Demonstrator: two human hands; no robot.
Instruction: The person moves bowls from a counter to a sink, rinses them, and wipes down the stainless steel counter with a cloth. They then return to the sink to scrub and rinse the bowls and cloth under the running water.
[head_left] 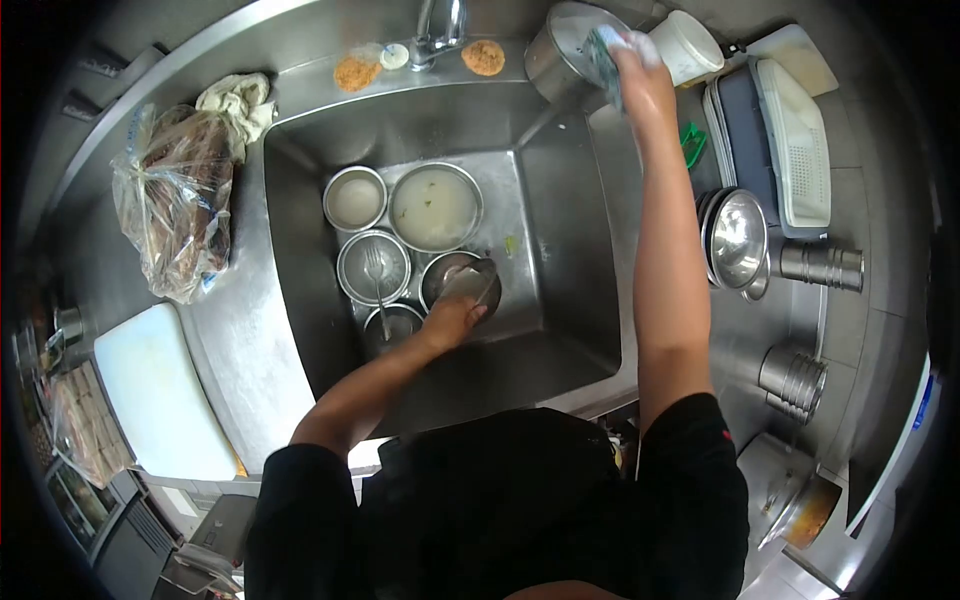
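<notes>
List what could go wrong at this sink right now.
The left hand grips a small steel bowl down in the sink; wet, it may slip onto the fork bowl beside it. The right hand stretches far out with a sponge to the pot on the rim, which might tip in.
</notes>
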